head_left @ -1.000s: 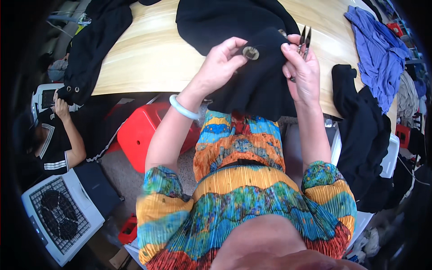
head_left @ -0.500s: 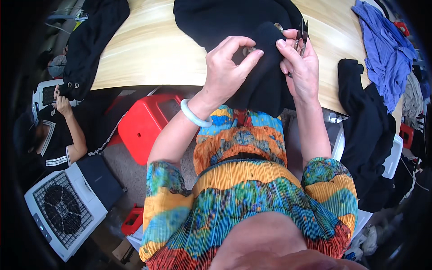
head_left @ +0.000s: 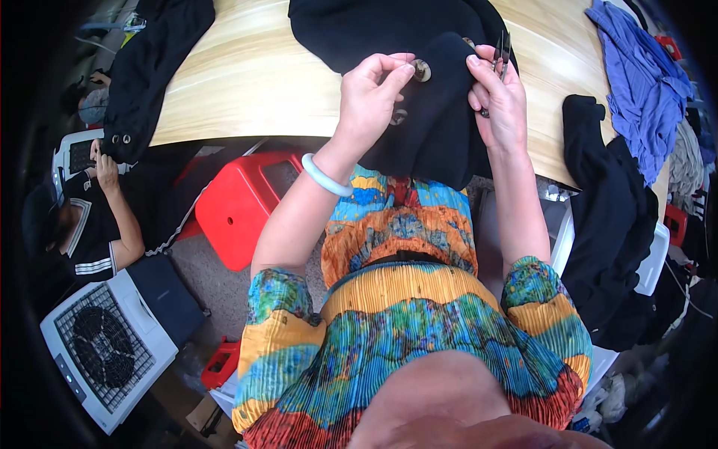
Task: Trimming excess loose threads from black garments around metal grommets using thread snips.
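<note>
A black garment (head_left: 359,30) hangs over the table's near edge toward my lap. Large mottled brown-grey buttons show on it: one button (head_left: 422,71) is right at my left fingertips, and another (head_left: 399,117) lies below. My left hand (head_left: 372,93) is closed in a pinch just left of the upper button; what it holds is too small to make out. In my right hand (head_left: 499,93) are small dark thread snips (head_left: 505,52), blades pointing up. Its thumb and forefinger also touch the garment's fold, beside a third, partly hidden button (head_left: 469,43).
The pale wood-grain table (head_left: 247,82) spans the far side. At right lie blue-violet cloth (head_left: 643,90) and another black garment (head_left: 606,194). A red stool (head_left: 239,209) and a fan unit (head_left: 105,348) stand at left, where a co-worker (head_left: 82,217) handles black cloth (head_left: 149,67).
My left hand has shifted slightly up and left, its fingers closing from a wider curl into a pinch. The upper and lower buttons now show more plainly. My right hand keeps the snips.
</note>
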`<state>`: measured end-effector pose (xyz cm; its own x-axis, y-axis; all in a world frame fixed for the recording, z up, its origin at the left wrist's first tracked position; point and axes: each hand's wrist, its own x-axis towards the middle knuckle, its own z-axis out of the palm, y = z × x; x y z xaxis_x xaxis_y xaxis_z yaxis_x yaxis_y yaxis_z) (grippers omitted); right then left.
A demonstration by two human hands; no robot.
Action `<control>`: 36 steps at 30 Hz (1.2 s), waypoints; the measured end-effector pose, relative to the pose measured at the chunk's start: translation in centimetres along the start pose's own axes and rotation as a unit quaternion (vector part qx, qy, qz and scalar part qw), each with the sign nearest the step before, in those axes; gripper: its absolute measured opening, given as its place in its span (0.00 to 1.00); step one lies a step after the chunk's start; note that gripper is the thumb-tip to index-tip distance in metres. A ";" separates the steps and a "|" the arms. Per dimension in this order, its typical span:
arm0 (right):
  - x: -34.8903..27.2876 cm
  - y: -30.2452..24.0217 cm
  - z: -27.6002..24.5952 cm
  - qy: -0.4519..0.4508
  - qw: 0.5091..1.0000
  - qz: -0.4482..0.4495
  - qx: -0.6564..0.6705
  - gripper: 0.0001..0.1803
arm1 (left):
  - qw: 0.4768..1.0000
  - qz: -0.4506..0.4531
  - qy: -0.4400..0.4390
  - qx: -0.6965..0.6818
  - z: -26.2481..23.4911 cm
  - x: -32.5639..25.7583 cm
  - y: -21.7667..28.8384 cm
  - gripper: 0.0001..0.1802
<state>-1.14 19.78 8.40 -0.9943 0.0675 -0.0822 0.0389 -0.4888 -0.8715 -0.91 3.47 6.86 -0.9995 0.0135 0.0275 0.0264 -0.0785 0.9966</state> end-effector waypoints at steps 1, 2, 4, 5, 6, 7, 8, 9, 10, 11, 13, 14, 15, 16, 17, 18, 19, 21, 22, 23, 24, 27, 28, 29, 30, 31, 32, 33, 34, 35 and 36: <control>0.1 0.0 -0.1 -0.001 1.000 0.002 -0.001 0.11 | 1.000 -0.001 0.002 -0.001 -0.2 0.2 -0.1 0.06; 0.2 0.1 -0.2 0.000 1.000 -0.001 -0.025 0.11 | 0.998 -0.040 -0.032 -0.036 -0.4 0.4 -0.3 0.07; 0.7 -0.3 -1.0 -0.003 0.995 -0.009 -0.104 0.14 | 0.992 -0.080 -0.069 -0.075 -0.8 0.9 -0.5 0.07; 1.1 -0.3 -1.4 0.019 0.981 -0.054 -0.187 0.15 | 0.977 -0.124 -0.101 -0.140 -1.2 1.2 -0.5 0.07; 1.3 -0.1 -1.6 0.037 0.958 -0.097 -0.266 0.17 | 0.956 -0.167 -0.131 -0.202 -1.4 1.2 -0.3 0.06; 1.3 -0.2 -1.8 0.075 0.892 -0.186 -0.404 0.21 | 0.956 -0.167 -0.129 -0.203 -1.5 1.2 -0.1 0.06; 0.9 -0.4 -2.0 0.076 0.867 -0.209 -0.446 0.21 | 0.942 -0.174 -0.124 -0.260 -1.4 1.3 0.2 0.05; -0.1 -1.2 -1.8 0.077 0.839 -0.232 -0.486 0.21 | 0.924 -0.179 -0.120 -0.316 -1.4 1.4 0.4 0.05; -1.2 -1.8 -1.1 0.063 0.841 -0.239 -0.481 0.19 | 0.918 -0.174 -0.131 -0.332 -1.5 1.5 0.4 0.05; -1.9 -2.0 -0.7 0.030 0.829 -0.249 -0.500 0.17 | 0.918 -0.174 -0.130 -0.333 -1.6 1.5 0.5 0.05; -3.4 -2.7 0.7 -0.042 0.812 -0.241 -0.529 0.14 | 0.907 -0.171 -0.147 -0.355 -1.6 1.4 1.0 0.05; -3.5 -2.7 1.1 -0.070 0.791 -0.246 -0.555 0.14 | 0.907 -0.172 -0.146 -0.355 -1.8 1.3 0.9 0.05; -3.5 -2.5 1.1 -0.083 0.777 -0.251 -0.571 0.14 | 0.902 -0.165 -0.155 -0.367 -1.8 1.3 0.9 0.04; -3.4 -2.4 1.0 -0.096 0.763 -0.256 -0.586 0.15 | 0.897 -0.158 -0.164 -0.379 -1.8 1.3 0.9 0.04; -3.2 -2.3 1.0 -0.102 0.757 -0.245 -0.597 0.14 | 0.897 -0.158 -0.166 -0.379 -1.8 1.2 0.9 0.04; -3.1 -2.3 1.0 -0.101 0.757 -0.245 -0.598 0.14 | 0.896 -0.161 -0.168 -0.379 -1.7 1.3 0.9 0.04; -3.1 -2.3 1.0 -0.105 0.747 -0.243 -0.610 0.14 | 0.895 -0.164 -0.170 -0.379 -1.6 1.3 0.9 0.04; -2.9 -2.2 1.0 -0.109 0.737 -0.242 -0.622 0.13 | 0.897 -0.167 -0.166 -0.374 -1.2 1.1 1.2 0.04; -2.9 -2.1 1.0 -0.107 0.732 -0.255 -0.622 0.13 | 0.900 -0.170 -0.161 -0.368 -1.1 1.0 1.3 0.04; -2.8 -2.0 1.1 -0.106 0.727 -0.269 -0.623 0.12 | 0.900 -0.170 -0.160 -0.367 -1.0 0.9 1.3 0.04; -2.7 -2.0 1.1 -0.105 0.727 -0.268 -0.623 0.12 | 0.898 -0.172 -0.169 -0.368 -1.0 0.8 1.3 0.04; -2.6 -1.8 1.1 -0.103 0.720 -0.288 -0.623 0.11 | 0.895 -0.173 -0.179 -0.371 -0.9 0.8 1.3 0.04; -2.6 -1.7 1.2 -0.103 0.720 -0.286 -0.624 0.11 | 0.894 -0.172 -0.180 -0.373 -0.9 0.8 1.2 0.04; -2.5 -1.7 1.2 -0.104 0.720 -0.283 -0.625 0.11 | 0.894 -0.172 -0.179 -0.372 -1.0 0.8 1.2 0.04; -2.5 -1.6 1.1 -0.103 0.719 -0.283 -0.626 0.11 | 0.892 -0.170 -0.182 -0.378 -1.0 0.8 1.1 0.03; -2.4 -1.5 1.0 -0.105 0.714 -0.291 -0.629 0.11 | 0.889 -0.168 -0.185 -0.383 -1.0 0.9 1.1 0.03; -2.3 -1.4 0.9 -0.107 0.708 -0.298 -0.631 0.11 | 0.889 -0.168 -0.185 -0.383 -1.0 0.9 1.2 0.03; -2.3 -1.4 0.8 -0.107 0.707 -0.299 -0.632 0.11 | 0.890 -0.171 -0.172 -0.385 -1.2 1.0 1.5 0.04; -2.4 -1.5 0.6 -0.077 0.767 -0.259 -0.582 0.11 | 0.891 -0.175 -0.158 -0.388 -1.5 1.1 1.6 0.04; -2.4 -1.6 0.4 -0.047 0.820 -0.216 -0.528 0.11 | 0.892 -0.171 -0.160 -0.388 -2.0 1.3 1.5 0.05; -2.1 -1.5 0.1 -0.013 0.859 -0.213 -0.465 0.11 | 0.892 -0.170 -0.161 -0.387 -2.4 1.4 1.3 0.05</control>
<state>0.88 20.29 9.95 -0.9396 0.0420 0.3396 -0.2786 0.4821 -0.8307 -2.29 0.98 8.06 -0.8877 0.4443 -0.1204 -0.4211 -0.6781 0.6023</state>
